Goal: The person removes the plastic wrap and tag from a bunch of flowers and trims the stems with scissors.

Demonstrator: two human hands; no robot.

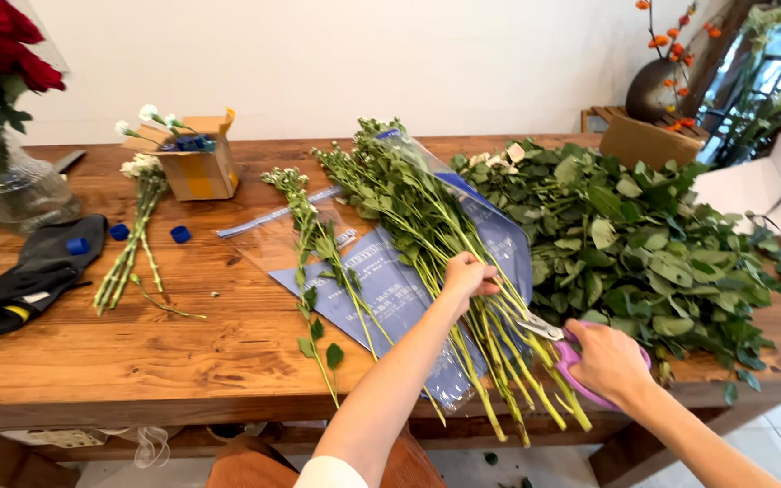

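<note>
A bunch of long green flower stems lies on a clear and blue plastic wrapper on the wooden table, its cut ends over the front edge. My left hand grips the stems partway down. My right hand holds pink-handled shears, whose metal blades touch the stems just right of my left hand. A few separate stems lie left of the bunch.
A heap of green leaves covers the table's right side. At the left lie white-flowered stems, a small cardboard box, blue caps, a dark glove and a glass vase of red roses.
</note>
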